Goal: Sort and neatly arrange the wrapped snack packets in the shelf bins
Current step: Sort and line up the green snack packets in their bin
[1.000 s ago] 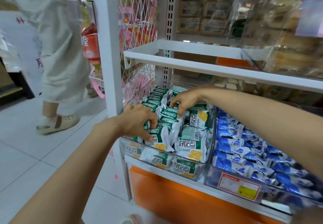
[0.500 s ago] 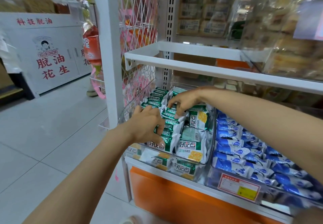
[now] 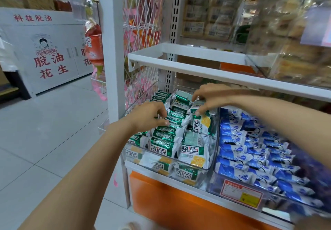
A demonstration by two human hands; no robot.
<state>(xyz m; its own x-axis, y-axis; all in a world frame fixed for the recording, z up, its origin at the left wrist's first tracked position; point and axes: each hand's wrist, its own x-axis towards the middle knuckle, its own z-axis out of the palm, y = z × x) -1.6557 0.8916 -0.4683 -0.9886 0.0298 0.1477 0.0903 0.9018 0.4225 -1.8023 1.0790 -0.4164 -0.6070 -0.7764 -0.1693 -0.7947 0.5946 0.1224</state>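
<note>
Both hands were down in the clear bin (image 3: 217, 140) at the left end of the lower shelf, where the green snack packets (image 3: 166, 144) lay in rows, most of them stacked on edge. The left hand (image 3: 148, 116) was curled, its thumb and fingertips pinching the top edge of a packet midway along the middle row. The right hand (image 3: 213, 98) reached in from the right under the white shelf (image 3: 206, 70). Its fingers were bent downward and its thumb pressed against the top of a yellow-printed packet (image 3: 202, 125), gripping it where it stood upright near the bin's right wall. In the bin just beside, blue packets (image 3: 250, 151) lay in overlapping rows behind a red-and-yellow price label (image 3: 241, 193).
</note>
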